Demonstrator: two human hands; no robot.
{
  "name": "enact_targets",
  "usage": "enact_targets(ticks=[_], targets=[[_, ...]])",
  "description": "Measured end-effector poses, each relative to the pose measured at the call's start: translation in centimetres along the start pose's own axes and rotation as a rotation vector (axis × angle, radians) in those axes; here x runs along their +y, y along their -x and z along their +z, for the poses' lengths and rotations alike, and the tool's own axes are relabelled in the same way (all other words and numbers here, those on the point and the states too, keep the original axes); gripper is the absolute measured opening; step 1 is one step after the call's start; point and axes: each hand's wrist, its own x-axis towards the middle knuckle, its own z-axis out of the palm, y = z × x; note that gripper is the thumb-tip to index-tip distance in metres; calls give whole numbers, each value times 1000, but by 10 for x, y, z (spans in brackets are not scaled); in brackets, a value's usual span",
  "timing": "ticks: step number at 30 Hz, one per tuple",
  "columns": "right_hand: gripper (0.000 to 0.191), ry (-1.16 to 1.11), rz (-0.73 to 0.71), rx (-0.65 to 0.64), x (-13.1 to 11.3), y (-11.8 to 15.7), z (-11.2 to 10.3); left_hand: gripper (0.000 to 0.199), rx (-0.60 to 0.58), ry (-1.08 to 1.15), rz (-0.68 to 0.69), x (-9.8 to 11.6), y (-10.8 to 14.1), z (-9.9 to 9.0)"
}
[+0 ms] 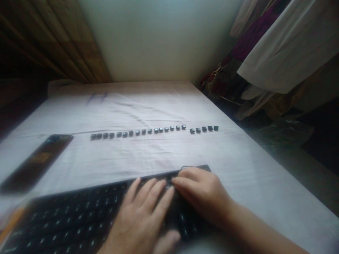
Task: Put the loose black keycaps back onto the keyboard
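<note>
A black keyboard (76, 215) lies at a slant along the near edge of the view. My left hand (144, 215) rests palm down across its middle, fingers spread over the upper rows. Close beside it, my right hand (202, 188) is curled over the upper right part of the keyboard, thumb and fingers drawn together near the left fingertips. Whatever those fingers pinch is hidden. Beyond the keyboard stands a long row of small black keycaps (137, 132), followed on the right by a shorter group of keycaps (204, 129).
A dark phone (39, 160) lies at the left on the white sheet (148, 106). Something orange (12, 224) shows by the keyboard's left end. A curtain (60, 38) hangs back left, clothes (288, 49) hang at the right, and a pale wall (159, 38) rises behind.
</note>
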Motion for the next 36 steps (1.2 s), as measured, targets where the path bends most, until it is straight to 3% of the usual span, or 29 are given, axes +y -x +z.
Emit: enact_targets(ticks=[5,14,36], targets=[[24,34,15,-30,1,0,2,56,-8,6,-3,-1,1,1],[17,-147,117,-129,3,-3,-7,56,10,-1,-5,-1,-1,-1],[21,-269,193,-89,3,-2,-7,57,29,0,7,-1,0,1]])
